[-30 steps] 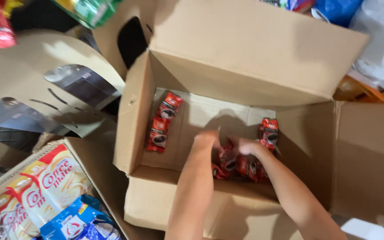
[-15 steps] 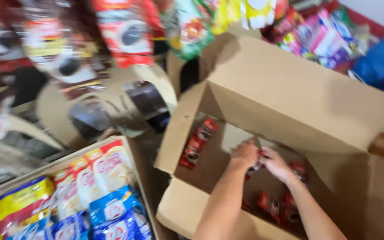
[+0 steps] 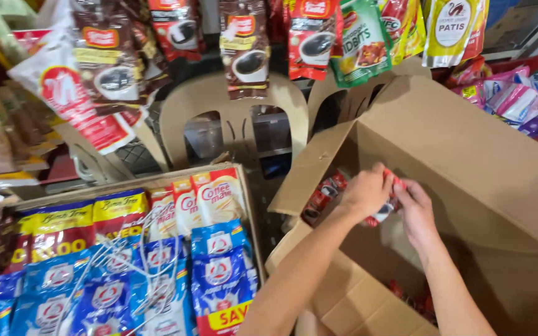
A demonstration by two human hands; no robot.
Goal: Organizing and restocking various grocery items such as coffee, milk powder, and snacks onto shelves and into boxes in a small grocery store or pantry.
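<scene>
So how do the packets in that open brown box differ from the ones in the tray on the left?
The sachets in the cardboard box are small, red and black, lying loose; both the left hand and the right hand hold some. The tray's packs are bigger, blue or cream, packed in tidy rows, untouched. Both are sealed packets in cardboard containers.
</scene>
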